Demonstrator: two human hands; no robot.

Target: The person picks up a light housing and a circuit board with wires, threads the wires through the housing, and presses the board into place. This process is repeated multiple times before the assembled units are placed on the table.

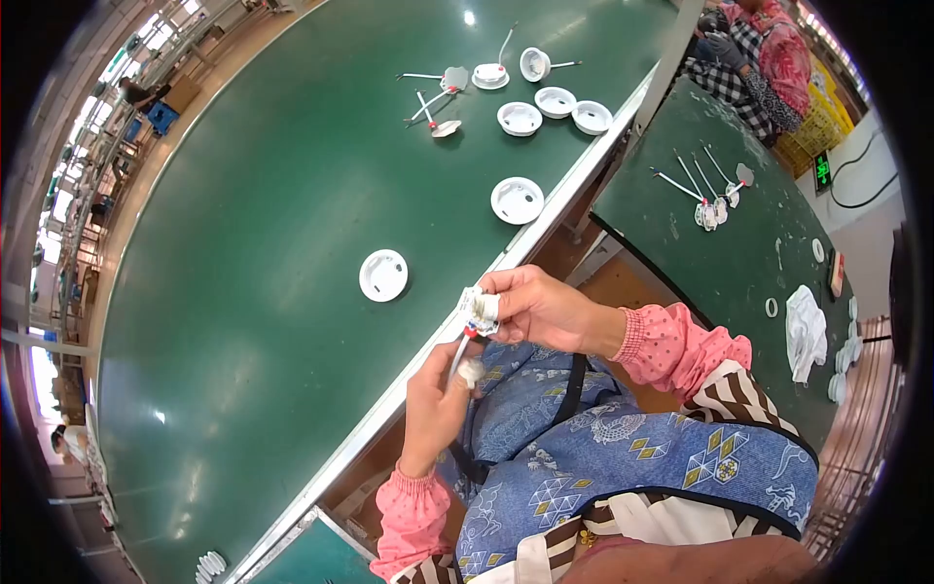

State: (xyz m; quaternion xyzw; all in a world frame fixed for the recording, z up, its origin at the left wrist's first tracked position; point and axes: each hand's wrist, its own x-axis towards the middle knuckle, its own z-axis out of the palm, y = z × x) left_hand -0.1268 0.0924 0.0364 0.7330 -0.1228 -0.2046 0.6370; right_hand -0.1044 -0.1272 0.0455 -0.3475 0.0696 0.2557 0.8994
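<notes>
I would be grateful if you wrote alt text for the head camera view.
A person's right hand grips a small white part while the left hand holds its cable. Beyond them, shallow white cups and more wired pieces lie on a large green table; other people are in the background.

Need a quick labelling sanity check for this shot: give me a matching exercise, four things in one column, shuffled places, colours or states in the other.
1. Cabled part
2. Cloth
3. Basket
4. Apron

A. Yellow, near a co-worker
B. Blue with a printed pattern
C. Held between the left hand and the right hand
D. White, lying on the side table

Pairs: 1-C, 2-D, 3-A, 4-B
</notes>
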